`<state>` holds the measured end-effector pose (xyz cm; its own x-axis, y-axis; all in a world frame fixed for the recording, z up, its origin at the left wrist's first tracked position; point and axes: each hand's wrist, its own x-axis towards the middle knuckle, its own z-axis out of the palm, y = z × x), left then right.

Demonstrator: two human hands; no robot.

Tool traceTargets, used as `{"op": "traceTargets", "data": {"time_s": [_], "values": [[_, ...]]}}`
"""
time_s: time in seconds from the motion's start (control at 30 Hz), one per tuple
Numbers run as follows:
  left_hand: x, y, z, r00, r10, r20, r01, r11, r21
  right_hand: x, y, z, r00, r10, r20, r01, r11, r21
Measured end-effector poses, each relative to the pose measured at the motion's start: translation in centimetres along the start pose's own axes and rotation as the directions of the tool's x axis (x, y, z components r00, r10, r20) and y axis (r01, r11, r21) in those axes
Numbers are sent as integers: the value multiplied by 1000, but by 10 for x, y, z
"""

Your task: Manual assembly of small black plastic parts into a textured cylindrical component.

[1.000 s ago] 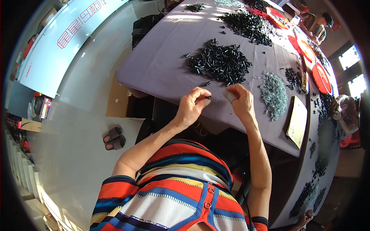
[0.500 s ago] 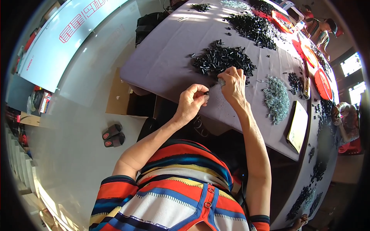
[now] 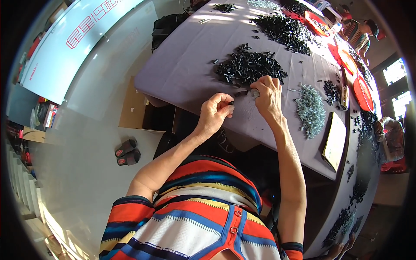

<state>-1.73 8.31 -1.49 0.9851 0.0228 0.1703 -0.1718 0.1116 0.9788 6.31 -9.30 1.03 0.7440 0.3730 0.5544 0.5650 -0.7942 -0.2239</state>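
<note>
Honestly we can't make out much of the small stuff here: the bit in our left hand [image 3: 215, 113] is just a tiny dark part [image 3: 232, 103] peeking out at the fingertips, and whatever's under our right hand [image 3: 267, 96] is mostly covered, only a greyish piece [image 3: 255, 92] showing at the fingers. Left wrist is bent up, fingers curled in and pinched together on that dark part, held over the desk [image 3: 186, 69] near its front edge. Right arm runs straight up from the lower edge, palm down, fingertips closed on the grey piece right at the near edge of the black pile [image 3: 249, 67]. A grey-green pile [image 3: 310, 110] sits just right of that hand, and a tan board [image 3: 334, 141] lies further right by the edge.
</note>
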Motion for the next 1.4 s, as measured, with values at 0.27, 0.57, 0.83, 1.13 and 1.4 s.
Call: {"op": "traceTargets", "data": {"time_s": [0.27,0.57,0.83,1.13,1.4], "values": [[0,1,1,1000,3,9,-3,998,-56,9,-5,-3,960,-216,176,228,972,-49],[-8,12,4,998,-22,52,20,999,27,-32,-40,-34,986,95,136,-139,918,371],[-16,12,28,976,-21,216,20,1000,8,-86,-47,-51,839,478,260,-452,348,821],[-17,16,46,944,-41,327,26,998,51,-95,-47,-68,956,291,26,-254,786,564],[-16,7,59,936,-230,268,334,823,-460,-98,-44,-71,947,316,-65,-225,791,569]]}}
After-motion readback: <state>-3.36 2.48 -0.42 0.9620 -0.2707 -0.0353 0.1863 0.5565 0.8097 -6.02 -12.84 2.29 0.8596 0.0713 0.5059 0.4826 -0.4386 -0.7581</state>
